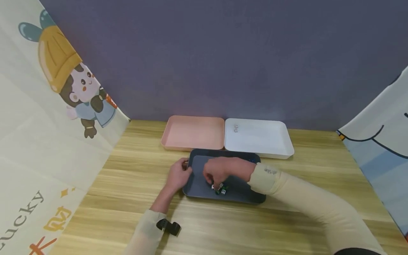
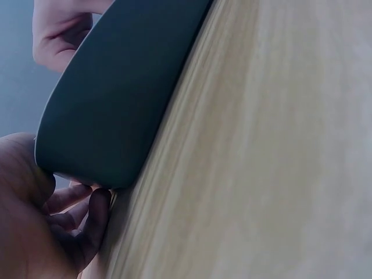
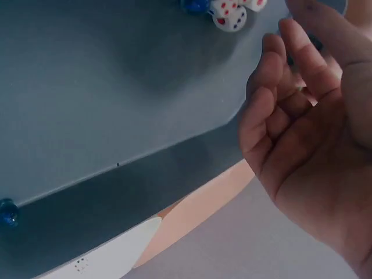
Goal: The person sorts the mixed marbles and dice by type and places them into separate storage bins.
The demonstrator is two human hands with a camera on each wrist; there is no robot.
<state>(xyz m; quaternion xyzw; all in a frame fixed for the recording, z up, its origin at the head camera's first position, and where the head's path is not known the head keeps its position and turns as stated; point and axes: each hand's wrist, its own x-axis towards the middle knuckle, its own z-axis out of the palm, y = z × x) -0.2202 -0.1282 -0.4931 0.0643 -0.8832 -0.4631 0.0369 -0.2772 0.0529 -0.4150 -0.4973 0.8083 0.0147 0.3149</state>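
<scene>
A dark grey tray [image 1: 204,198] lies on the wooden table. My left hand [image 1: 178,174] holds its left end, thumb at the rim and fingers curled against the outer wall, as the left wrist view shows. My right hand [image 1: 220,170] reaches down inside this tray, fingers bent, fingertips right at a small cluster of dice [image 1: 223,191]. In the right wrist view, white dice [image 3: 229,20] with red and dark pips sit close to the fingers, beside a blue piece [image 3: 195,5]. I cannot tell whether the right fingertips pinch a die.
Behind the dark tray stand a pink tray [image 1: 194,132] and a white tray [image 1: 259,138], side by side. Several small white dice [image 1: 236,128] lie in the white one. A shiny blue piece [image 3: 8,213] is near the dark tray's far wall. A dark blue-grey backdrop [image 1: 223,63] rises behind.
</scene>
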